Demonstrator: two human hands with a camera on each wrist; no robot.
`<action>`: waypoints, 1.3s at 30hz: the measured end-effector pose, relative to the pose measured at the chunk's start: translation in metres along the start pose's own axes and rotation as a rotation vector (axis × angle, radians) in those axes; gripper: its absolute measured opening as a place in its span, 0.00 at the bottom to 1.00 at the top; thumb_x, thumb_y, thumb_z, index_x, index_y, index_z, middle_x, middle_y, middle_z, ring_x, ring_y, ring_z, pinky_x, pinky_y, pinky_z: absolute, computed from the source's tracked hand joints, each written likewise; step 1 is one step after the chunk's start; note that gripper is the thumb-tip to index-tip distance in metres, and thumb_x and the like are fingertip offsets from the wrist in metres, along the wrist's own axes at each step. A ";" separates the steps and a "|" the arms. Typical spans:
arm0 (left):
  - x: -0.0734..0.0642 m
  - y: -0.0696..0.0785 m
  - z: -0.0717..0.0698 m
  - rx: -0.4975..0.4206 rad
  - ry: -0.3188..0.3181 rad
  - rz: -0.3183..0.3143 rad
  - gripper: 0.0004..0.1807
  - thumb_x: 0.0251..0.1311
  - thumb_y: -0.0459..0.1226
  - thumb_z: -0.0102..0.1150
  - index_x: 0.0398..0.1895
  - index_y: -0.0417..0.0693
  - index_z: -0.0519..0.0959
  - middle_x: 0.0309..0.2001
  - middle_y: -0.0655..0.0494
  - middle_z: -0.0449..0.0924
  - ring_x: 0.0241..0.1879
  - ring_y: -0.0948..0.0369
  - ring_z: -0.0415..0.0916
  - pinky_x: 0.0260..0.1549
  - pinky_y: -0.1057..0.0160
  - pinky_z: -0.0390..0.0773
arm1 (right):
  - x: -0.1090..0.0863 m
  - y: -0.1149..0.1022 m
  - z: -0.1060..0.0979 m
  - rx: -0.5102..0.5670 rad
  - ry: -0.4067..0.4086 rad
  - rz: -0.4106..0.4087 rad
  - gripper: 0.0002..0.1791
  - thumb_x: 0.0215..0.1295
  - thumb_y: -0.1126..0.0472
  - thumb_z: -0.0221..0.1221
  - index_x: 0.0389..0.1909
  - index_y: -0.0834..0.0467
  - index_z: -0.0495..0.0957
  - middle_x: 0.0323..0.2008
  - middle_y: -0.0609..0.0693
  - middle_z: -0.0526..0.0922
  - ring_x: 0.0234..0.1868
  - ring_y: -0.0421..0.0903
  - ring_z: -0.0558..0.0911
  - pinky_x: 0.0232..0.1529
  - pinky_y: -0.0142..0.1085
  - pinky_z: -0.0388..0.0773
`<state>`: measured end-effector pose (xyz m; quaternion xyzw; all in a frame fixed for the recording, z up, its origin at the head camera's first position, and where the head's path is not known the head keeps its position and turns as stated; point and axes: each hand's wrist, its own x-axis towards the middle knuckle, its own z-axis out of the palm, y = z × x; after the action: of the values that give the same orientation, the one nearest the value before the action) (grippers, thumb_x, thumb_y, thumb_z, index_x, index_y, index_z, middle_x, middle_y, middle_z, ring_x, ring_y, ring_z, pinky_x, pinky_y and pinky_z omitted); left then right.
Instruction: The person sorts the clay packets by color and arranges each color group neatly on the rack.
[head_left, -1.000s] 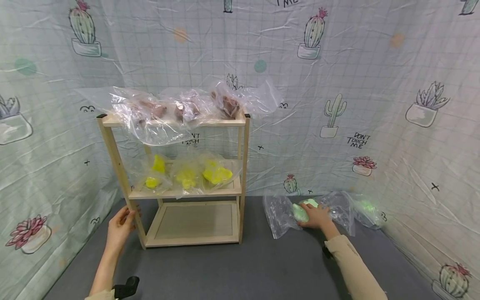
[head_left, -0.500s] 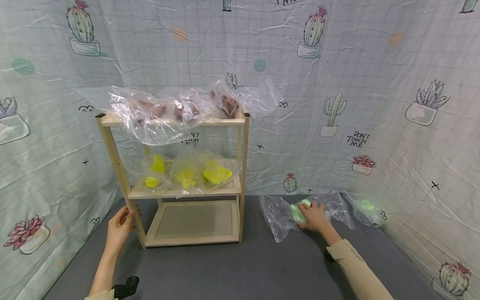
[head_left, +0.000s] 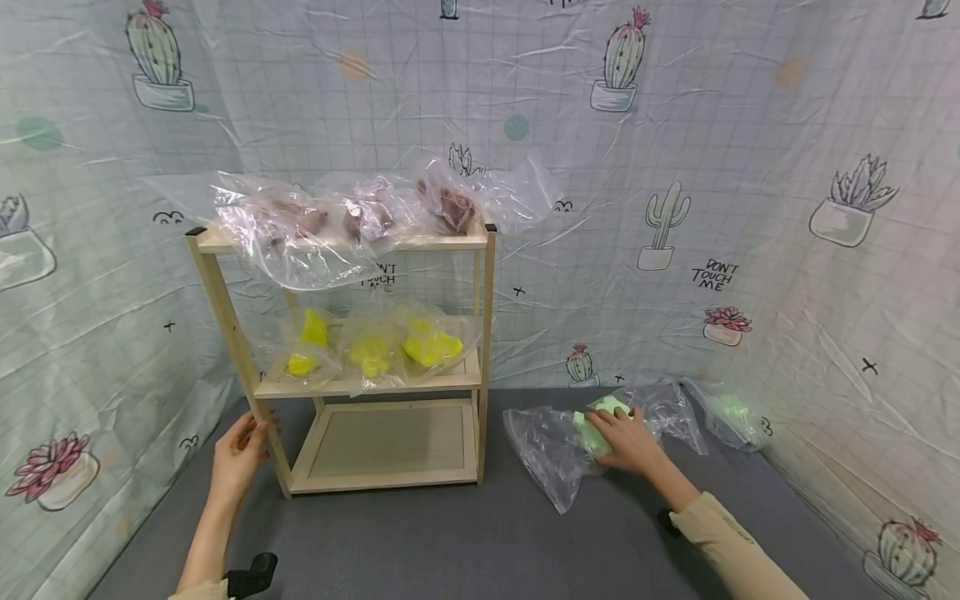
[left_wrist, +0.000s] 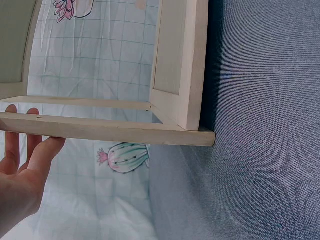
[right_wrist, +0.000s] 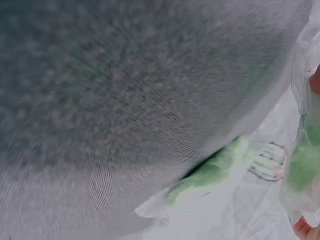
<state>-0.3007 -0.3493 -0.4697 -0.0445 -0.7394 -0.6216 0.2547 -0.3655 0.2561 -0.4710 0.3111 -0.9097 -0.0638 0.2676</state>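
My left hand (head_left: 238,446) grips the left front post of a small wooden shelf (head_left: 486,358). In the left wrist view the thumb of the hand (left_wrist: 30,172) lies on one side of the post (left_wrist: 120,131), with fingertips past the other. At the right, my right hand (head_left: 632,443) holds a clear plastic bag (head_left: 547,446) with pale green lumps inside, low on the table. The right wrist view shows only fingertips at the edge of this bag (right_wrist: 303,165). Another bag with green contents (head_left: 737,412) lies farther right, against the wall sheet.
Bags with brown contents (head_left: 367,218) lie across the top shelf, film hanging over its front. Bags with yellow contents (head_left: 371,354) sit on the middle shelf. The bottom shelf (head_left: 393,437) is a bare panel. Crumpled clear film (head_left: 667,408) lies behind my right hand.
My right hand has shifted slightly left with the green bag, whose loose end now reaches farther left and nearer. My left hand stays on the post.
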 end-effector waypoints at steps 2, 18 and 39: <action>-0.013 0.039 0.010 0.026 -0.008 -0.029 0.21 0.64 0.40 0.43 0.58 0.41 0.66 0.37 0.80 0.73 0.37 0.82 0.72 0.28 0.78 0.74 | -0.002 -0.002 -0.006 -0.012 0.027 -0.028 0.39 0.35 0.43 0.68 0.53 0.51 0.69 0.44 0.48 0.75 0.34 0.47 0.65 0.33 0.48 0.57; -0.024 0.070 0.020 0.027 0.021 -0.009 0.12 0.64 0.40 0.43 0.49 0.59 0.71 0.35 0.82 0.73 0.35 0.83 0.71 0.27 0.81 0.72 | -0.011 -0.032 -0.056 -0.009 0.242 -0.150 0.43 0.30 0.45 0.70 0.54 0.50 0.69 0.42 0.51 0.74 0.35 0.47 0.64 0.31 0.43 0.58; -0.009 0.027 0.008 -0.021 0.018 -0.011 0.20 0.63 0.41 0.45 0.57 0.46 0.68 0.37 0.74 0.75 0.36 0.79 0.73 0.26 0.76 0.74 | 0.025 -0.130 -0.085 0.148 0.451 -0.053 0.37 0.31 0.52 0.67 0.51 0.51 0.72 0.43 0.54 0.72 0.35 0.46 0.67 0.33 0.41 0.58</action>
<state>-0.2855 -0.3338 -0.4503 -0.0372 -0.7308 -0.6311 0.2574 -0.2678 0.1416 -0.4245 0.3600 -0.8206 0.0669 0.4387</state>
